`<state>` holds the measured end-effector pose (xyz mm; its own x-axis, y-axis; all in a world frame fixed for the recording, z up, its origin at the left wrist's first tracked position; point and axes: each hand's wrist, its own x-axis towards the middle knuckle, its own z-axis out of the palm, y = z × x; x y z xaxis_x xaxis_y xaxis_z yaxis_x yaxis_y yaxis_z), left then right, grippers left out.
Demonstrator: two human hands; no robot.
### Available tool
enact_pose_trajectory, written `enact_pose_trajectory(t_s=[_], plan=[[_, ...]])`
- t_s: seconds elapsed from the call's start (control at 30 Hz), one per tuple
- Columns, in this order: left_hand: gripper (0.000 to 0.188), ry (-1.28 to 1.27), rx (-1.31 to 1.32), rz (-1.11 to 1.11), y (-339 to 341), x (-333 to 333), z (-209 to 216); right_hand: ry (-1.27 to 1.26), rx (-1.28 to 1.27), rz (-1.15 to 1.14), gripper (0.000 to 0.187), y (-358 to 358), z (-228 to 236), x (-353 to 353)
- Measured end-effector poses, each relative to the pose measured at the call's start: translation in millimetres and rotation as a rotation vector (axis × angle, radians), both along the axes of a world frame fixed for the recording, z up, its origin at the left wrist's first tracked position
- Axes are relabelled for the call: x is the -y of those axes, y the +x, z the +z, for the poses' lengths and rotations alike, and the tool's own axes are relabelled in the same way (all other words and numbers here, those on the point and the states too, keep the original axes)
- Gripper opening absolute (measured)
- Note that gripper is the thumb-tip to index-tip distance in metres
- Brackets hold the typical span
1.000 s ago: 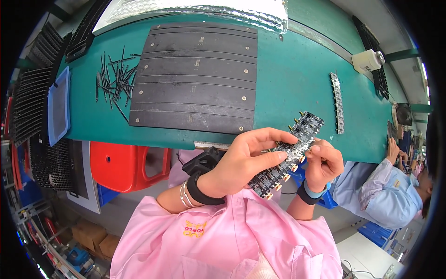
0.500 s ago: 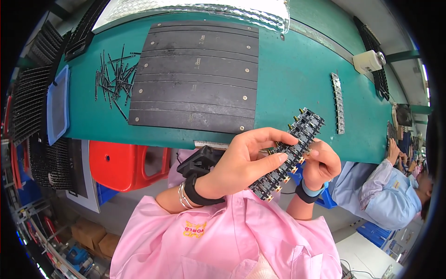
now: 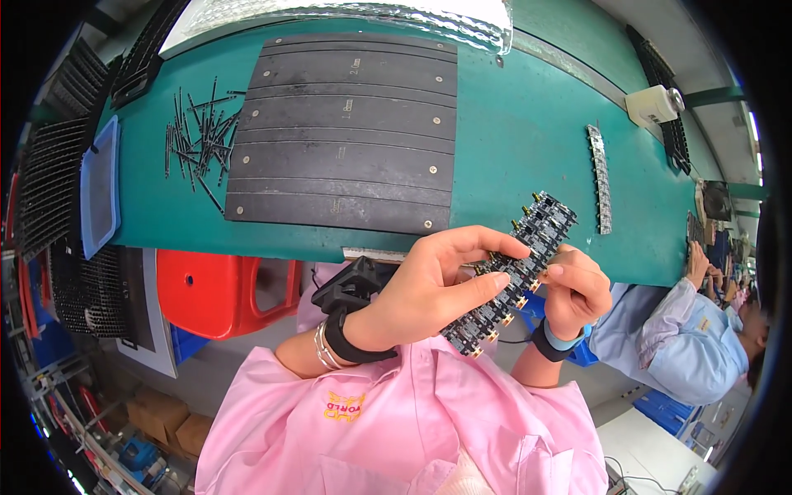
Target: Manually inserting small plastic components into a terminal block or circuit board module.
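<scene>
A narrow panel of small black circuit boards (image 3: 513, 279), with gold-coloured tabs along its edges, is held up at a slant before my chest. My left hand (image 3: 450, 285) grips it, thumb and forefinger on the top face and the other fingers hidden. At the panel's right edge is my right hand (image 3: 577, 289), fingers curled in and thumb tip close to a gold tab; whatever it pinches is too small to make out. A similar strip of circuit boards (image 3: 601, 180) lies on the green table (image 3: 520, 132) to the right.
A dark grooved plate (image 3: 342, 136) covers the table's middle left, beside a pile of thin black strips (image 3: 198, 140). Clear plastic wrap (image 3: 346, 21) lies behind. A blue tray (image 3: 101, 188), a red stool (image 3: 227, 293) and a white bottle (image 3: 652, 107) stand around. A co-worker (image 3: 689, 338) sits at right.
My right hand has turned slightly outward at the wrist and its knuckles have shifted a little right. The left hand and the circuit board panel stay in place.
</scene>
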<state>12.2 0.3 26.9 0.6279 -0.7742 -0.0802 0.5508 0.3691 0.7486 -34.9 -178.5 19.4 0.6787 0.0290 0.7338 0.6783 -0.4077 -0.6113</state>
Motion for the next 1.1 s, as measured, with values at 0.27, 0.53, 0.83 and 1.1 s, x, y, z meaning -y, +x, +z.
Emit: enact_pose_trajectory(t_s=[0.27, 0.53, 0.83, 1.1], plan=[[0.027, -0.024, -0.068, -0.019, 0.1, 0.3, -1.2, -0.022, 0.0, -0.059, 0.029, -0.3, -3.4, -1.3], [0.026, -0.051, -0.132, -0.008, -1.0, 2.2, -0.5, 0.409, -0.159, -0.16, 0.018, -13.2, -11.1, -18.7], [0.028, -0.068, -0.09, -0.013, -2.0, 4.2, -1.4, 0.826, -0.698, 0.097, 0.016, -22.2, 10.2, -15.8], [0.023, -0.05, -0.001, -0.004, -5.7, 6.7, -4.3, 0.853, -0.859, 0.141, 0.013, -25.0, 19.9, -5.7]])
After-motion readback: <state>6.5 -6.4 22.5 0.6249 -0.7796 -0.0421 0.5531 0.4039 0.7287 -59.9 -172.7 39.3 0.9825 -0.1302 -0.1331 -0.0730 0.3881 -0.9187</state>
